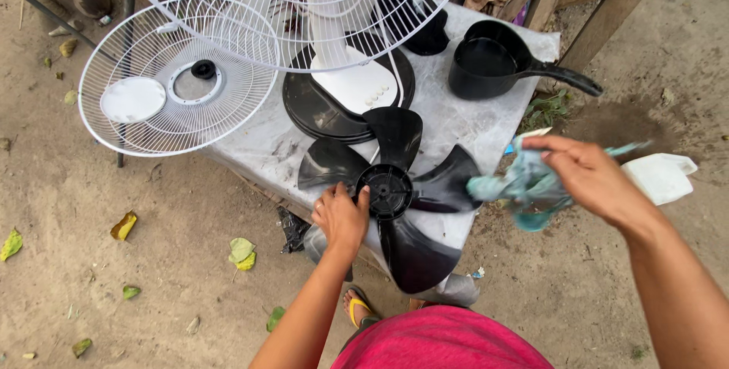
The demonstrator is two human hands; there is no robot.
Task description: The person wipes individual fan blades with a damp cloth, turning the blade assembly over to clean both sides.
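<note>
packages: white plastic jug [662,177] lying on dirt right of table, beyond the right hand | labels: none showing | signs: none | screens: none

Black fan blade [395,194], teal rag [524,190], white grilles [163,84].
</note>
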